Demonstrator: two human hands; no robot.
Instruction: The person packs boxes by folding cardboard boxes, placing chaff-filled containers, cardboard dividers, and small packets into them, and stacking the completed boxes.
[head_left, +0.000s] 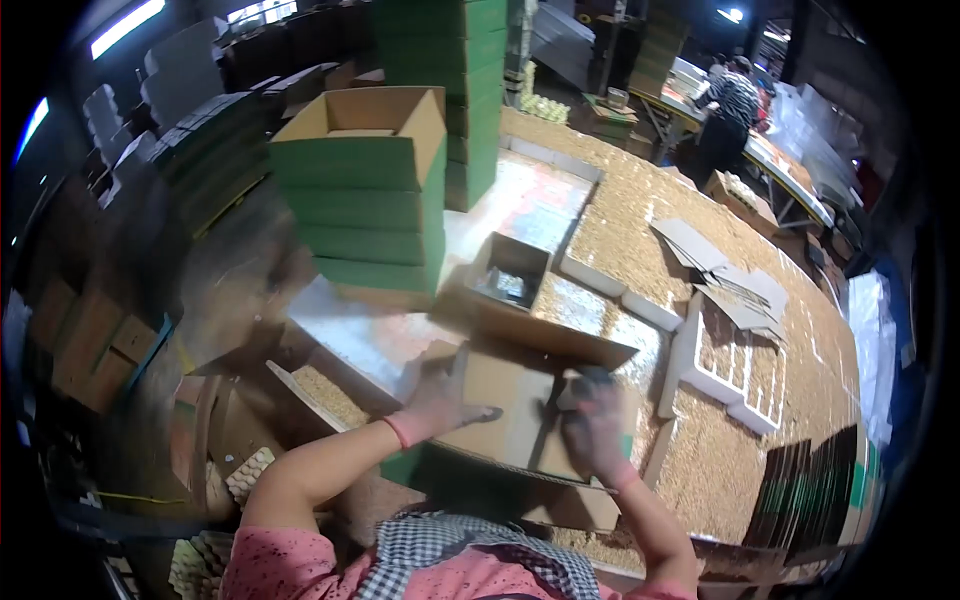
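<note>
A cardboard box (505, 392) with green sides lies in front of my body, its brown top flaps partly folded in and one flap raised at the far side. My gloved left hand (438, 405) rests at the left part of the box top, fingers and thumb apart. On the right part of the top, my gloved right hand (592, 428) is closed and blurred. Something dark shows at its fingers, but I cannot make out what it is. A dark gap or shadow runs across the top between the hands.
Behind the box stands a small open carton (508, 272). Tall stacked green boxes (360, 220) rise at the back left. Brown granular material (640, 200) covers the table at right, with loose cardboard sheets (735, 285) and flat cartons (808, 490). Another person (730, 115) works farther back.
</note>
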